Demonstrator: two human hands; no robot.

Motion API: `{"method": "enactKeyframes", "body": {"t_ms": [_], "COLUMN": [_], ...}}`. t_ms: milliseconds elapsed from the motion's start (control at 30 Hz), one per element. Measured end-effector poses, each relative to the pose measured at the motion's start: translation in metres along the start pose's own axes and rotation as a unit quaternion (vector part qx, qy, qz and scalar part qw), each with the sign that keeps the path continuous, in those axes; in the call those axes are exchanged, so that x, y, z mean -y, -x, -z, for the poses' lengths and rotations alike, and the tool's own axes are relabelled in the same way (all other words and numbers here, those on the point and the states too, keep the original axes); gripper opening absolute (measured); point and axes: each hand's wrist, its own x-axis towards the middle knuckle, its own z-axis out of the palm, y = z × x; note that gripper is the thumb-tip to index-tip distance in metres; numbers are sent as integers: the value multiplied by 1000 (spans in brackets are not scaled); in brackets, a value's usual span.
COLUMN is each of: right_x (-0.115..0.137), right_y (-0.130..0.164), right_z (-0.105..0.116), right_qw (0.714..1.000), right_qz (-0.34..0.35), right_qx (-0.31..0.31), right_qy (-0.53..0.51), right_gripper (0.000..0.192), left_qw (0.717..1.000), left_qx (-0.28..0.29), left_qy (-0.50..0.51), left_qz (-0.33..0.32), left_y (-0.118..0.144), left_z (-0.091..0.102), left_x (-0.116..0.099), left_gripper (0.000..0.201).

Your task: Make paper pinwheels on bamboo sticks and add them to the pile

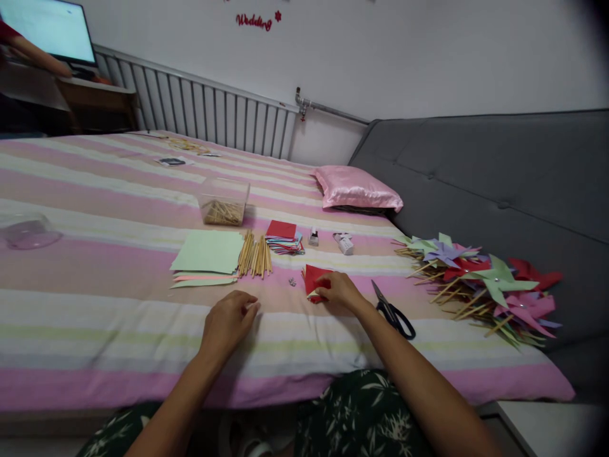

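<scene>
My right hand (341, 291) pinches the right side of a small stack of red paper pieces (314, 277) lying on the bed; a pale piece peeks out at the lower edge. Left of it, my left hand (231, 320) hovers at or rests on the sheet, thumb apart from the loosely bent fingers, holding nothing. Between the hands lies a little cluster of small metal bits (292, 282). Dark-handled scissors (392, 311) lie right of my right hand. Beyond my left hand are light green paper sheets (208, 251) and a bundle of thin wooden sticks (255, 255).
Behind sit a stack of coloured paper squares (281, 230), a small bottle (313, 237), a white item (344, 243) and a clear box of sticks (223, 202). Several paper pinwheels (497, 279) pile up by the grey headboard (485, 171). A pink pillow (356, 187) and another person's arm (40, 57) are farther off.
</scene>
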Motion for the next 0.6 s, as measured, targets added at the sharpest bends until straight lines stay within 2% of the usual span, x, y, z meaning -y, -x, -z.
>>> {"method": "enactKeyframes", "body": {"t_ms": [167, 400, 533, 600], "right_x": [1, 4, 13, 20], "right_y": [-2, -2, 4, 8], "right_z": [1, 11, 19, 23], "right_qw": [998, 976, 963, 954], "right_qz": [-48, -120, -106, -59], "right_qx": [-36, -175, -248, -293], "right_qy": [34, 36, 19, -6], "right_gripper": [20, 30, 35, 34], "left_qw": [1000, 1000, 1000, 1000], "left_qx": [0, -1, -1, -5], "left_qy": [5, 5, 17, 29], "left_qz": [6, 5, 6, 6], "left_y": [0, 1, 1, 1], "left_z": [1, 3, 3, 2], "left_x": [-1, -3, -2, -1], "left_gripper": [27, 28, 28, 29]}}
